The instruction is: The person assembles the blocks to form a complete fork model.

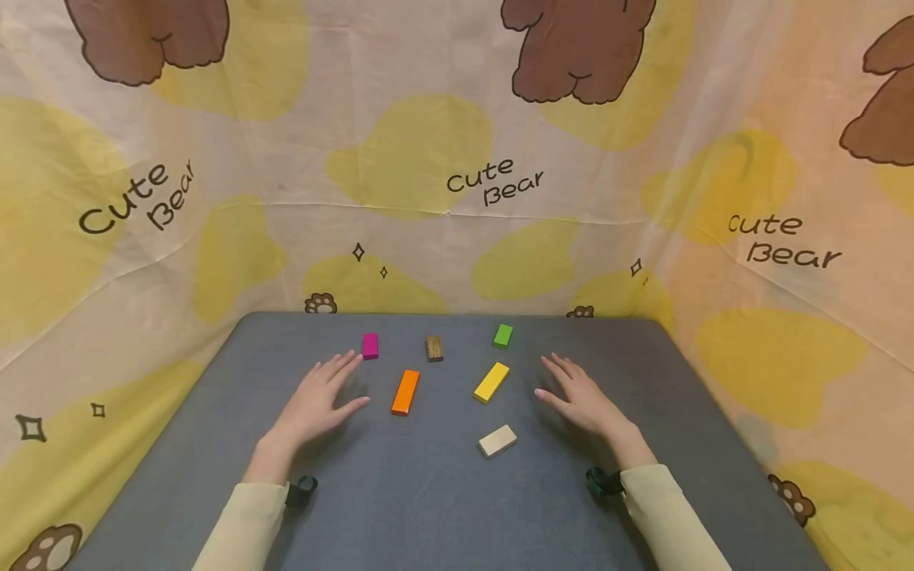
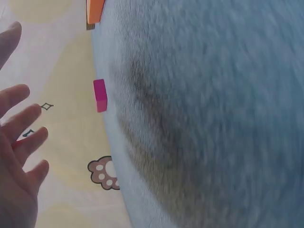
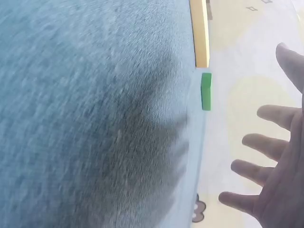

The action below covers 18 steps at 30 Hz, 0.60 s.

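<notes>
My left hand (image 1: 317, 404) hovers over the left of the table with its fingers spread, holding nothing. Nearest to it are a magenta block (image 1: 370, 346) past its fingertips and a long orange block (image 1: 405, 392) to the right of its thumb. Over on the right, my right hand (image 1: 585, 400) is also spread above the table and holds nothing. A long yellow block (image 1: 491, 382) lies to the left of that hand, with a green block (image 1: 503, 336) farther back. Between the hands are a brown wood-grained block (image 1: 434, 348) at the back and a cream block (image 1: 497, 441) closer to me.
The grey table (image 1: 400, 507) has rounded far corners. A patterned cloth (image 1: 414, 159) with bears and lettering hangs behind it and along both sides. Dark bands (image 1: 301, 490) circle both wrists beside the pale sleeves.
</notes>
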{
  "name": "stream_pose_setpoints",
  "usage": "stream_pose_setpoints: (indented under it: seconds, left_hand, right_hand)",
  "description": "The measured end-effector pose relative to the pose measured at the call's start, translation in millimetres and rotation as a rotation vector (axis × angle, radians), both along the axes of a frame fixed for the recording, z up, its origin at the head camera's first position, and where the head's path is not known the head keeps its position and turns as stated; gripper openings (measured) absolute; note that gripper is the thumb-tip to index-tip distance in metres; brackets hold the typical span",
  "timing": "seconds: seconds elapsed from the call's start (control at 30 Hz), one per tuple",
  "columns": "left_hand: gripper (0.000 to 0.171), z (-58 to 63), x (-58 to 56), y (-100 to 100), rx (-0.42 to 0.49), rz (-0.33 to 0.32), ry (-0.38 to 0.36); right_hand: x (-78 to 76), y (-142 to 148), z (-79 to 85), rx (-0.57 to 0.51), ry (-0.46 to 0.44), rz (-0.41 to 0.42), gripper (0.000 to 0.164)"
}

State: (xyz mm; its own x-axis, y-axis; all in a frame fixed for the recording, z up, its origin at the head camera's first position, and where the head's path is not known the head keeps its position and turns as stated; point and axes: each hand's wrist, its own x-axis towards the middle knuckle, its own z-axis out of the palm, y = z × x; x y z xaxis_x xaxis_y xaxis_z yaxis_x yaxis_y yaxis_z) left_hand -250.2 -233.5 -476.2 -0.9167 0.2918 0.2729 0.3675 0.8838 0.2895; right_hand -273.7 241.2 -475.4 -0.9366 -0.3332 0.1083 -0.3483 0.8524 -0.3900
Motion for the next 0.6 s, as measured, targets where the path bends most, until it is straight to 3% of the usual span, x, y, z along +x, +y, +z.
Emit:
stream_pose_setpoints:
  seconds: [0.37, 0.6]
  left_hand:
    - [0.082, -0.5, -8.7, 14.3, 0.109, -0.062, 0.049]
    - [0.087, -5.9, -14.1, 19.2, 0.158, -0.076, -0.012]
  right_hand:
    - [-5.7, -15.9, 1.8, -0.07, -0.023, 0.03, 0.071]
    - [-8.0, -24.9, -0.6, -0.078, -0.038, 0.028, 0.07]
